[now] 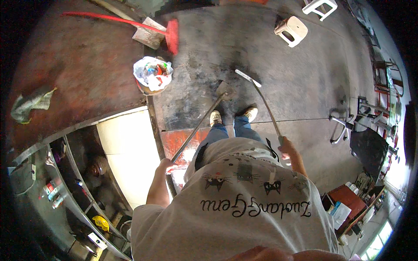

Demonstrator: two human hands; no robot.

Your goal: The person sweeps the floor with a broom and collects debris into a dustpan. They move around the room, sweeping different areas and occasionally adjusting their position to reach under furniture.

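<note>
My left hand (168, 165) is closed around the upper end of a long metal handle. At its far end a flat, squarish dustpan or shovel head (226, 91) rests on the dark floor, just ahead of my left shoe. My right hand (286, 150) grips another long handle that runs forward to a narrow white crossbar head (248, 78), perhaps a broom or squeegee. That head lies on the floor ahead and slightly right of the flat one, apart from it. Bristles or a blade cannot be made out.
A bin with a white plastic liner (152, 73) stands ahead left, near a red broom (172, 36) and a shovel blade (149, 32). An open-fronted cabinet (127, 150) is at my left. Plastic stools (292, 31) stand ahead right; an overturned-looking swivel chair (369, 146) is at right.
</note>
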